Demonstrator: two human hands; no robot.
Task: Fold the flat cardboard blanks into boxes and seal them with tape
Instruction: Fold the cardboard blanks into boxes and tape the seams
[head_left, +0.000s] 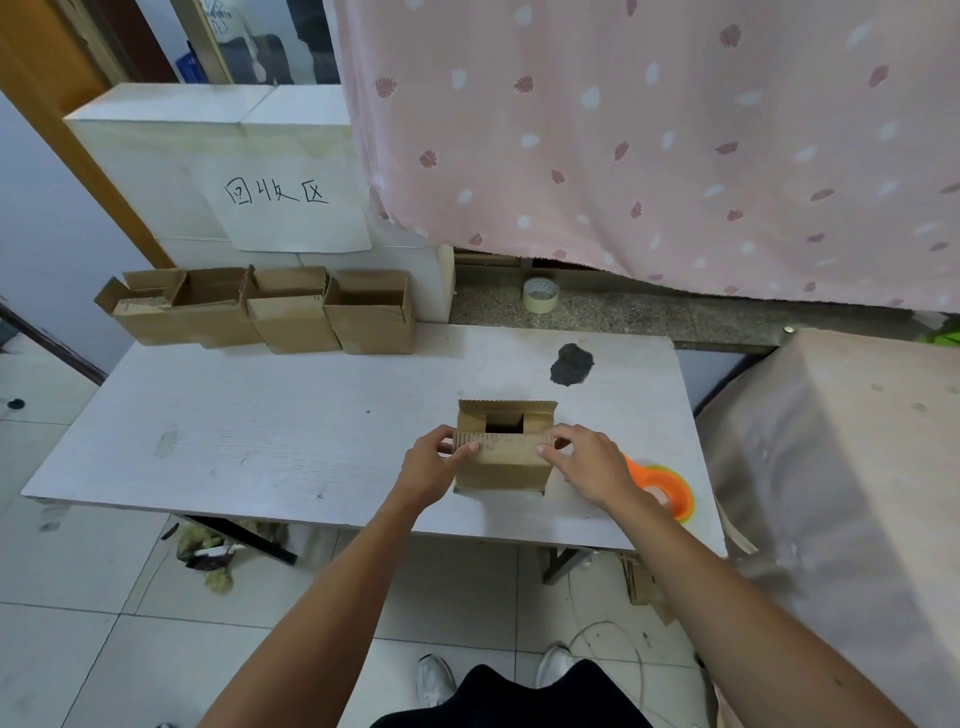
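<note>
Small brown corrugated cardboard box (506, 470) stands upright on the white wooden table (260, 441), right of its middle and toward the near edge. The left hand (439, 460) grips the left end of the near top flap, with the fingers curled over its edge. The right hand (589, 460) pinches the right end of the same flap. So both hands are grasping the box, and neither is free.

As I judge it, the box is already shaped from its blank, and the top is now being closed. The two side flaps look folded inward, the far flap stands up, and a dark square opening shows between them. I see no tape on this top. Whether the bottom is taped I cannot tell, because it rests on the table.

What is left is to press down the near and far flaps and to seal the seam. An orange and green tape dispenser (672, 493) lies near the box on its right, partly hidden behind the right wrist. At the far left of the table four open brown cardboard boxes (291, 325) stand in a row, touching each other; their tops are not closed. A beige roll of tape (540, 295) sits on the grey stone ledge (649, 314) beyond the table.
</note>
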